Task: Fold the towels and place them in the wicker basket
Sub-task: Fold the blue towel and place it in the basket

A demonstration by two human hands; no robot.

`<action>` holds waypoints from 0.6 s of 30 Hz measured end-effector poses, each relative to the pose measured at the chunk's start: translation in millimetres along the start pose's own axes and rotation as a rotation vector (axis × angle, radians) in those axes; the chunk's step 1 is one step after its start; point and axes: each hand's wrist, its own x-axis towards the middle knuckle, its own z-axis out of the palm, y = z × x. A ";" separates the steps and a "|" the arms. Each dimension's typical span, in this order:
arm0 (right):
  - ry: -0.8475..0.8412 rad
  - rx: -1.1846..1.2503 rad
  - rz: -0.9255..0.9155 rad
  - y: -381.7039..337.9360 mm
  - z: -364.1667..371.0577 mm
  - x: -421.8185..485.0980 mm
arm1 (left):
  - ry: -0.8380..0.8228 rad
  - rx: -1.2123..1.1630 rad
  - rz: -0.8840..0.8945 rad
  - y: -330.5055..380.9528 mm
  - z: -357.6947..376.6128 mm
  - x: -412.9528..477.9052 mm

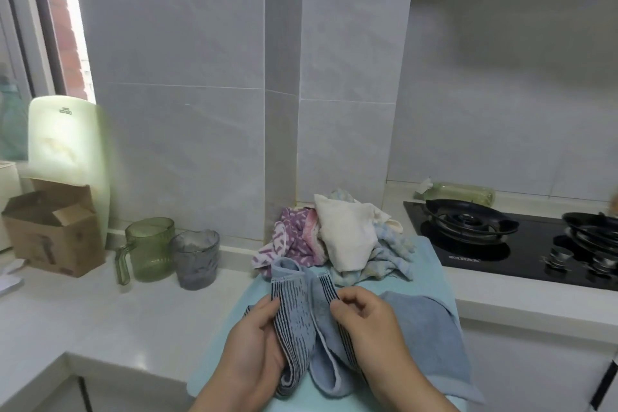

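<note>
A blue towel [301, 314] with dark striped borders is held up over a light teal cloth [424, 257] spread on the counter. My left hand [254, 341] grips its left striped edge. My right hand [371, 328] pinches the right striped edge. Part of the blue towel drapes to the right on the teal cloth. Behind lies a heap of unfolded towels: a purple and pink patterned one [294, 241], a cream one [347, 234] and a pale blue one [391, 254]. No wicker basket is in view.
A white counter [127, 321] carries a green glass mug [147, 247], a grey glass cup [197, 257], an open cardboard box [53, 227] and a pale green board [67, 140]. A black gas hob [501, 241] sits on the right, with a bottle [461, 192] lying behind it.
</note>
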 end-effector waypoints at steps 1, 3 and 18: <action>-0.014 0.107 0.044 -3.4 6.5 1.2 | -0.025 -0.010 0.010 -2.4 2.3 -0.2; -0.025 0.293 0.100 -4.5 17.9 2.5 | -0.073 -0.030 0.013 -4.9 6.3 -1.4; -0.300 0.330 0.063 22.8 24.6 -7.1 | -0.354 -0.086 0.250 -13.9 -35.8 22.2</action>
